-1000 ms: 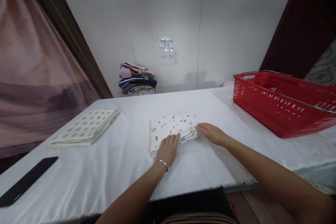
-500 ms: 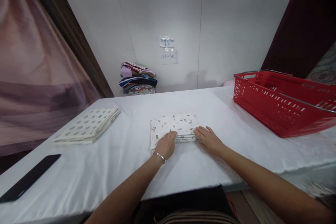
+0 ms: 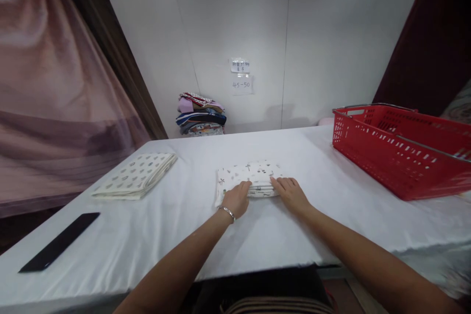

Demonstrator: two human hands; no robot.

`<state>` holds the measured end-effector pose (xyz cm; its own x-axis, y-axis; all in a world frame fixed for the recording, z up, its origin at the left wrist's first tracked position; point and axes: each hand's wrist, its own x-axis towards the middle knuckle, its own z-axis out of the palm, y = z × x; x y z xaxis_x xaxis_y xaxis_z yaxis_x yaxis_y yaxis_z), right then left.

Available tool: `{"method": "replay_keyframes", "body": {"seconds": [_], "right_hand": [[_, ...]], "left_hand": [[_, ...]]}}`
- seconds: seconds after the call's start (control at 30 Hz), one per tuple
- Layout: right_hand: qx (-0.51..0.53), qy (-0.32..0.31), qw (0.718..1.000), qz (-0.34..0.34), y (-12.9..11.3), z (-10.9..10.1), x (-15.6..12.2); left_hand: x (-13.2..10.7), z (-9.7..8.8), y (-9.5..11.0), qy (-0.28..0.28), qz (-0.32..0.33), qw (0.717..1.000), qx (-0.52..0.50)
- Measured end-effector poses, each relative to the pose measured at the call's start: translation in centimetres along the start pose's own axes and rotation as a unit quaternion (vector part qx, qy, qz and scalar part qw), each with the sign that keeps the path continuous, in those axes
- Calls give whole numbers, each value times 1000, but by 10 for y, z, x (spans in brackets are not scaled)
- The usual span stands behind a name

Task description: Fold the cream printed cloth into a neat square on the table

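Your L hand (image 3: 236, 200) + R hand (image 3: 292, 195) curled at near edge, folded plant-print cloth (image 3: 250, 172), ctr frame; can't tell if pinching. Edge straighter vs sec ago, prob. neater fold.

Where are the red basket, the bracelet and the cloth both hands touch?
Red basket (image 3: 395, 167): head view, on its side wall.
Bracelet (image 3: 228, 212): head view, on its silver band.
Cloth (image 3: 252, 172): head view, on its printed top.

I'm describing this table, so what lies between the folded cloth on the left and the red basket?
The head view shows a second folded cloth, white with a scattered print, with the left hand and right hand at its near side.
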<state>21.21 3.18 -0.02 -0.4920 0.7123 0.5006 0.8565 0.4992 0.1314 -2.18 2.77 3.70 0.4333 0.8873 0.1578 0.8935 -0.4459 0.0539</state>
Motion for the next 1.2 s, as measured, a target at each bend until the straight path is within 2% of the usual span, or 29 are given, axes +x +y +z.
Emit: {"method": "replay_keyframes", "body": {"seconds": [0.2, 0.3, 0.47, 0.63, 0.83, 0.97, 1.03, 1.1, 1.2], "right_hand": [[6, 23, 999, -25, 21, -7, 8], [12, 16, 999, -39, 25, -13, 14], [9, -2, 999, -42, 25, -22, 21], [7, -7, 999, -40, 27, -31, 29], [29, -10, 1000, -3, 38, -50, 47], [75, 1, 997, 14, 57, -73, 66], [125, 13, 991, 43, 70, -88, 75], [202, 20, 976, 81, 84, -106, 81], [339, -1, 931, 134, 104, -137, 89]], "left_hand": [[-14, 31, 6, 87, 39, 995, 19], [-19, 40, 7, 112, 31, 993, 25], [-23, 39, 2, 125, -4, 991, 55], [-30, 28, -11, 140, -20, 987, 71], [-28, -5, -29, 175, -18, 982, 73], [-19, -41, -34, 186, -8, 982, 42], [-15, -62, -34, 190, -15, 982, 3], [-11, -85, -32, 187, -28, 980, -65], [-9, -117, -26, 159, -33, 962, -221]]}}
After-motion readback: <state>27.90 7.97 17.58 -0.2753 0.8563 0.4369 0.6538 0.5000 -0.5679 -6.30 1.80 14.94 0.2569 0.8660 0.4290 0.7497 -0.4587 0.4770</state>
